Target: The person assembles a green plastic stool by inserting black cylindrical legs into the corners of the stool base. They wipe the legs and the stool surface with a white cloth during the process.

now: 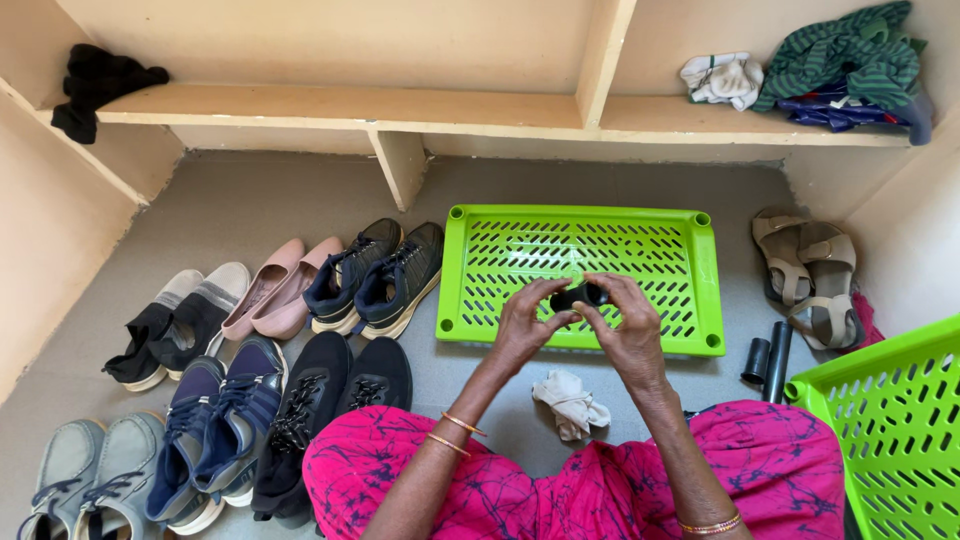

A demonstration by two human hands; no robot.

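Note:
Both my hands meet over the near edge of a bright green slotted plastic shelf panel lying flat on the floor. My left hand and my right hand together grip a short black tube piece between the fingertips. A crumpled beige cloth lies on the floor just below my hands, in front of my pink-clothed lap.
Several pairs of shoes stand in rows at the left. Two black tubes lie at the right beside tan sandals. A second green panel leans at the right edge. Wooden shelves above hold folded clothes.

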